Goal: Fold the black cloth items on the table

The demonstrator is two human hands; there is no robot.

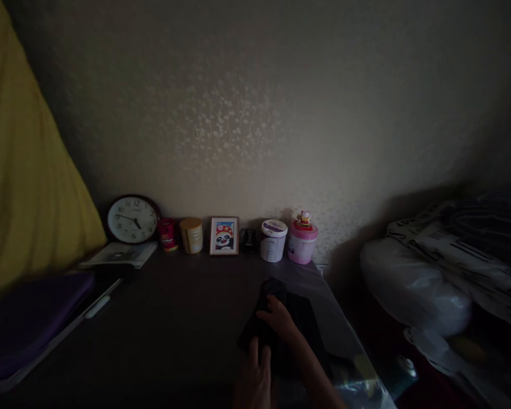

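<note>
Dim room, dark matte tabletop (162, 318): near side, right of centre, has limp black fabric (305, 318), with the left hand (258, 372) at its near part, two visible fingers slightly apart, and the right hand (280, 318) just beyond on a raised fold, thumb apart from fingers; can't tell if either hand pinches it. Far edge, left to right: round white-faced clock (133, 220), red canister (167, 235), yellow-lidded canister (191, 236), framed panda picture (224, 236), white tub (273, 243), pink tub (301, 245), then leaf-patterned wallpaper (238, 125).
</note>
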